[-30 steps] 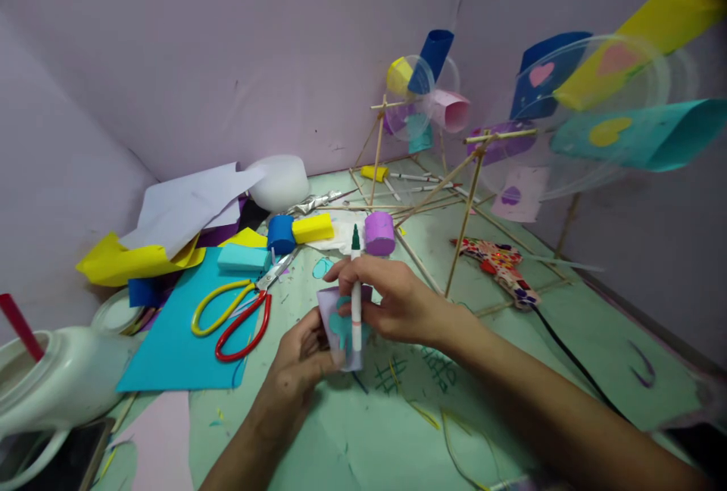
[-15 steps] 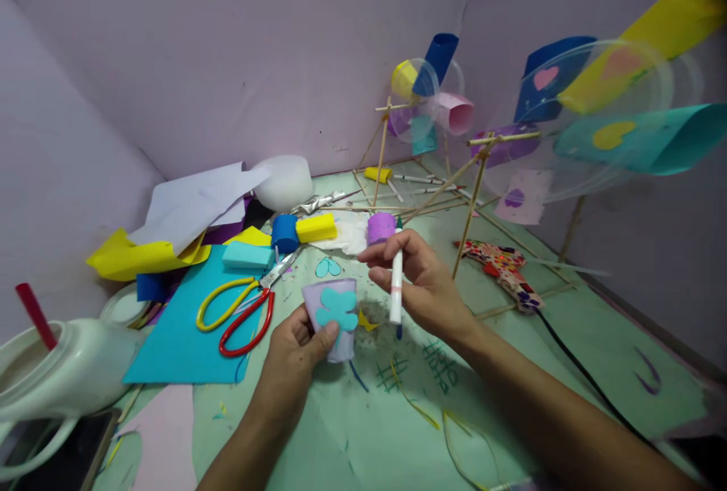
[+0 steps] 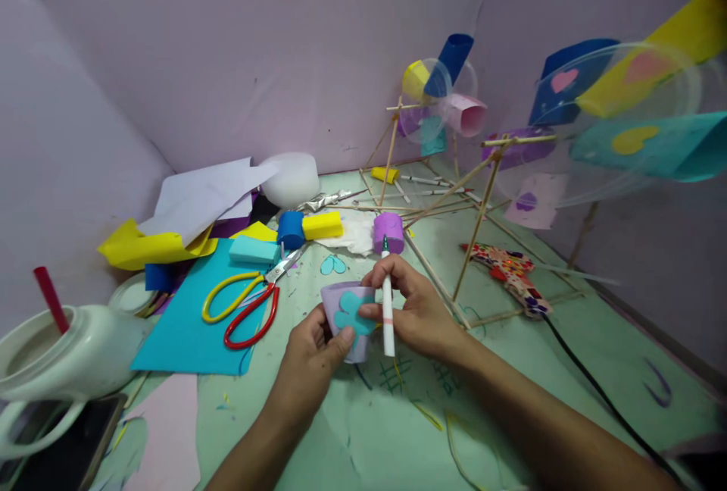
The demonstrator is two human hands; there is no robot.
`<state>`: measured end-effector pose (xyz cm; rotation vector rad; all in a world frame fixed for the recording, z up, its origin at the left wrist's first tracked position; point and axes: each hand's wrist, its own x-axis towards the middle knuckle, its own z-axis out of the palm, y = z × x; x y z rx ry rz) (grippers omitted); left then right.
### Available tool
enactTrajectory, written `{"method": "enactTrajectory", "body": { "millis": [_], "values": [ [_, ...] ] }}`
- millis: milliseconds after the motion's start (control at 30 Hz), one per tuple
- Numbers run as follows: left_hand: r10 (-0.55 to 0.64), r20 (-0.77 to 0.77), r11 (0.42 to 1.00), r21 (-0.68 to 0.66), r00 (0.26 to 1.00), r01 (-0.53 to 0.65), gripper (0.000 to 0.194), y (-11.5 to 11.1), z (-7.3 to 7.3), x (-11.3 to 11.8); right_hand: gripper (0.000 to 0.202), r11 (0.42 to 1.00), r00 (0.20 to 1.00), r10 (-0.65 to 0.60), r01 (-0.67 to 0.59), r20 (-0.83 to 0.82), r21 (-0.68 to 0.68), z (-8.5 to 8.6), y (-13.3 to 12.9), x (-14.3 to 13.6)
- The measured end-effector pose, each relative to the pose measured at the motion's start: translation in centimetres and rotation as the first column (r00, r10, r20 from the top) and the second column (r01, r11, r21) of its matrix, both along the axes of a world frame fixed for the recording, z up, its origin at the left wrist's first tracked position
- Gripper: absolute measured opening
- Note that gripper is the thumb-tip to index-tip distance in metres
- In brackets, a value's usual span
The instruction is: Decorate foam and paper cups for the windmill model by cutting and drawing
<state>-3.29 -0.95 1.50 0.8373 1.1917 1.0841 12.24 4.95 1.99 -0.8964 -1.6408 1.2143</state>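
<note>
My left hand [image 3: 321, 351] grips a pale lilac paper cup shape [image 3: 335, 300] at its lower left, the thumb pressed on its front. A turquoise flower cutout [image 3: 347, 311] lies on that front. My right hand [image 3: 417, 308] holds a white marker [image 3: 388, 301] upright with its dark green tip on top, and its fingertips touch the flower's right side. Just behind the marker tip sits a purple paper roll [image 3: 389, 227]. Two turquoise heart-like shapes [image 3: 332, 264] lie beyond the lilac piece.
Scissors with yellow and red handles [image 3: 266, 292] lie on a turquoise sheet [image 3: 193, 332] at left. A white teapot [image 3: 85, 347] stands at far left. Stick frames with paper wheels [image 3: 491, 180] rise at right, by a patterned glue gun [image 3: 511, 271] and its black cord.
My right hand has moved left and now touches the flower on the lilac piece. The marker came with it. My left hand and the lilac piece appear slightly further right, as the view shifted.
</note>
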Motion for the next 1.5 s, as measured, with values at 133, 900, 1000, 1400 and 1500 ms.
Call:
{"method": "enactTrajectory", "body": {
  "millis": [133,900,1000,1400,1500],
  "values": [
    [-0.024,-0.036,1.0,0.02,0.999,0.024,0.047,0.1,-0.6,-0.1,0.028,0.985,1.0,-0.008,0.004,-0.02,-0.17,0.6,-0.1,-0.1],
    [-0.058,0.008,0.996,-0.065,0.998,0.058,0.049,-0.1,0.6,-0.2,0.034,0.984,1.0,-0.009,0.004,-0.023,-0.181,0.3,-0.1,-0.1],
    [-0.045,-0.047,0.995,-0.089,0.998,0.04,0.05,-0.1,0.9,0.0,0.032,0.989,1.0,0.004,-0.006,-0.013,-0.15,0.2,0.0,0.0],
    [0.014,-0.162,0.996,-0.08,0.987,-0.027,0.043,-0.1,0.1,0.2,0.027,0.998,0.998,-0.003,0.007,0.06,-0.068,0.0,-0.5,-0.1],
    [0.038,-0.128,0.992,-0.112,0.991,-0.053,0.039,0.0,0.2,0.3,0.027,0.998,0.997,-0.005,0.009,0.072,-0.055,-0.1,-0.5,-0.1]
  ]
}}
